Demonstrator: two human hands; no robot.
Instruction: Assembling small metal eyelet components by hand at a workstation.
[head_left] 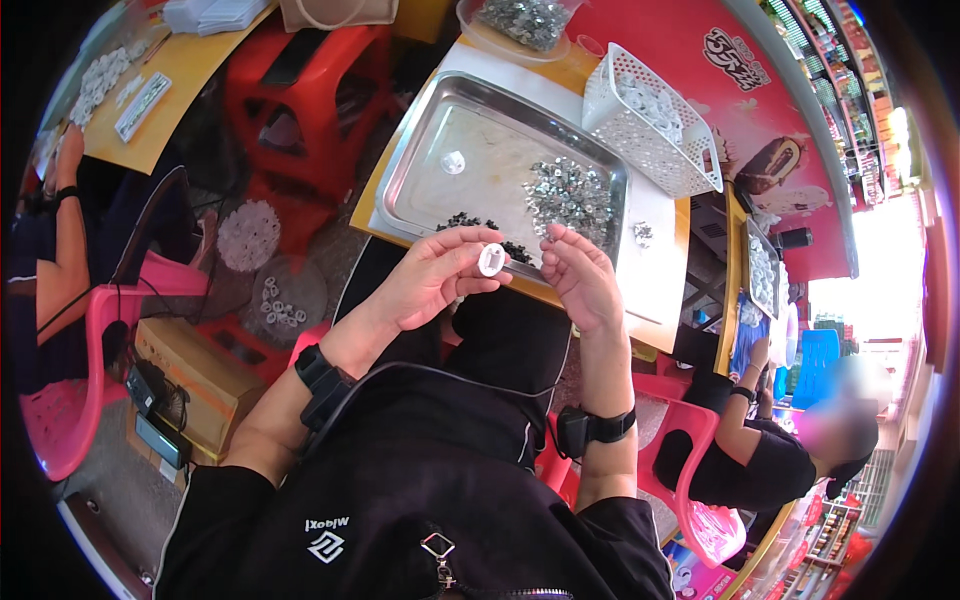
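Note:
My left hand (425,278) is closed round the edge of a small white round plastic part (491,260) with a recess in its face, held just over the near edge of a metal tray (490,160). Beside it, my right hand (582,285) pinches with thumb and forefinger. Whatever sits between those fingertips is too small to make out. Inside the tray, a heap of small shiny metal pieces (570,195) lies to the right. Small black pieces (465,222) are at the near side, partly hidden by my left hand. One white round part (453,162) lies toward the left.
A white perforated basket (650,150) of white parts stands right of the tray, and a clear tub (515,42) of metal pieces behind it. Red stools (310,100) are at the left. Co-workers sit left and right, a cardboard box (190,380) near the left one.

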